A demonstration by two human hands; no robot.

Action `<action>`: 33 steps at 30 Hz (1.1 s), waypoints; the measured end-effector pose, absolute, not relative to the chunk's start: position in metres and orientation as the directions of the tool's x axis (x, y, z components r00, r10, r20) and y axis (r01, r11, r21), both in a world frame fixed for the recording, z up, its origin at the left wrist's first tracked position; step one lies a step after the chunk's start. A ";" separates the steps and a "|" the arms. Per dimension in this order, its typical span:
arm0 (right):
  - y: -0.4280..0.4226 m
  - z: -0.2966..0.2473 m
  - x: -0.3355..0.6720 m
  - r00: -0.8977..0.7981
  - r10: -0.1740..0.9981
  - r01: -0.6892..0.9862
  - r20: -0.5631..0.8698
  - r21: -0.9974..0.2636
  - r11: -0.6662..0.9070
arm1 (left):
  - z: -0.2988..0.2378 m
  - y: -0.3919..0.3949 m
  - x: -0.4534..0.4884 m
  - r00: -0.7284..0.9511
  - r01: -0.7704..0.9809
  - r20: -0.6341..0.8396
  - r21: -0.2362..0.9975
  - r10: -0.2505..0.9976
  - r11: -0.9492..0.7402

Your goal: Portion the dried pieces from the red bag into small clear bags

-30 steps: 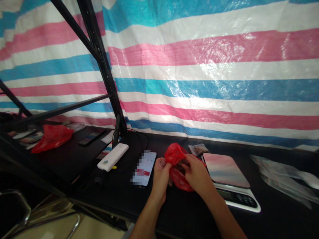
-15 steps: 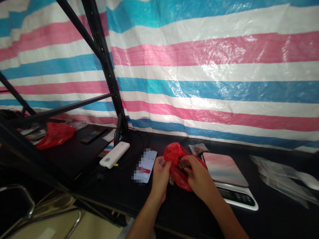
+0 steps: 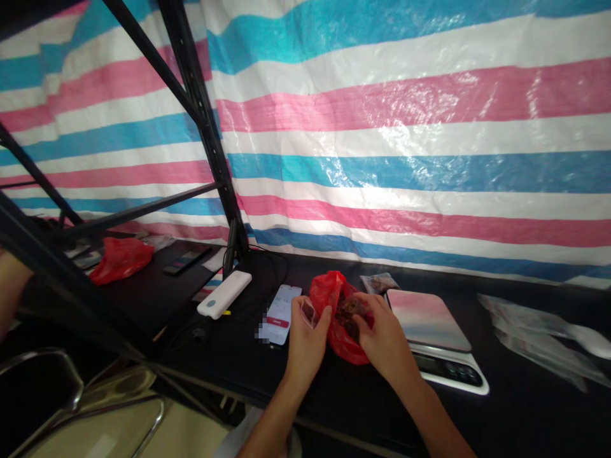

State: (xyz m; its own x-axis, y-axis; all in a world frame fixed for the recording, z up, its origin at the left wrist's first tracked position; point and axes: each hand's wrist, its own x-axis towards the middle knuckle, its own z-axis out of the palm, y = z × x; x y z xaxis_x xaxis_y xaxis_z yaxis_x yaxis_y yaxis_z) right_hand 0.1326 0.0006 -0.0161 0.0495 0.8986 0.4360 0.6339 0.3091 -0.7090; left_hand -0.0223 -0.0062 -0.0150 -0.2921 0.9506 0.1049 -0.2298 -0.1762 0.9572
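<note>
My left hand (image 3: 308,343) is closed around a small clear plastic bag (image 3: 308,312), held with its mouth up at the left side of a red plastic bag (image 3: 328,287). The red bag stands open on the black table, with dried brown shreds (image 3: 347,315) showing inside. My right hand (image 3: 384,334) reaches into its opening from the right, thumb and fingers curled at the shreds; the fingertips are partly hidden.
A kitchen scale (image 3: 432,324) lies just right of my right hand, a small filled bag (image 3: 379,282) behind it. Flat clear bags (image 3: 529,331) and a white spoon (image 3: 589,340) lie farther right. To the left are a phone (image 3: 281,312), a white power bank (image 3: 224,294) and a black metal post (image 3: 210,140).
The red bag's mouth has opened wider toward me, showing more brown shreds. My left hand has turned slightly, so the small bag's opening shows more. The view has shifted a little.
</note>
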 end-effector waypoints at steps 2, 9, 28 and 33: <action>0.000 -0.016 0.137 0.049 0.897 0.614 0.439 -0.721 0.320 | -0.013 -0.011 -0.024 -0.380 -0.018 0.245 0.962 0.892 -0.272; -0.011 -0.002 0.144 -0.024 0.854 0.540 0.520 -0.712 0.449 | -0.014 -0.021 -0.023 -0.276 0.327 0.405 0.892 0.872 -0.312; -0.025 0.011 0.125 -0.372 0.617 0.641 0.694 -0.288 0.711 | -0.026 -0.013 -0.013 -0.094 0.078 0.203 0.978 0.975 -0.196; -0.025 0.020 0.127 -0.314 0.527 0.647 0.790 -0.228 0.728 | -0.019 -0.014 -0.016 -0.083 0.001 0.199 0.980 0.977 -0.199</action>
